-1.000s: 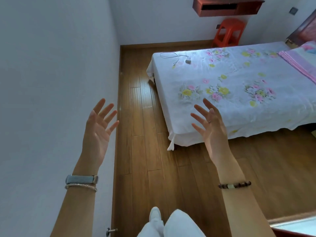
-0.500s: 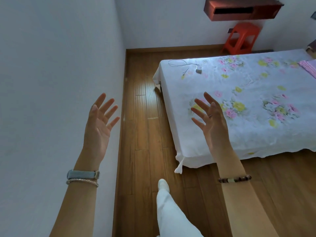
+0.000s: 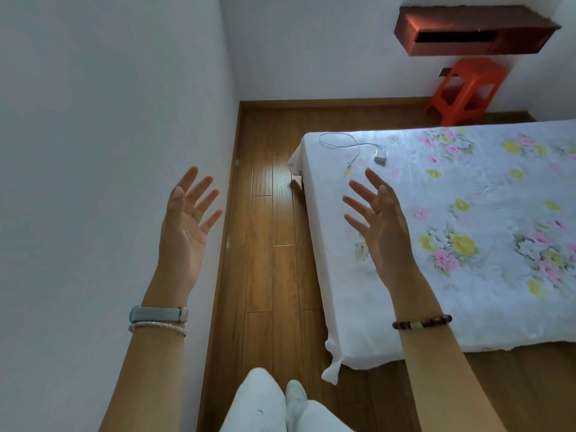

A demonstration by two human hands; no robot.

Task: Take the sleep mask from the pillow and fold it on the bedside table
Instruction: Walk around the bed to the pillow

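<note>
My left hand is raised in front of the white wall, palm up, fingers spread, holding nothing. My right hand is raised over the near left part of the bed, fingers apart and empty. The bed carries a white sheet with pink and yellow flowers. No sleep mask, pillow or bedside table shows in this view.
A white charger with its cable lies near the bed's far left corner. A strip of wooden floor runs between the wall and the bed. An orange plastic stool stands at the far wall under a dark red wall shelf.
The view has turned left and moved forward along the bed. The pink-striped pillow at the right edge has left the frame. Both hands stay raised and open.
</note>
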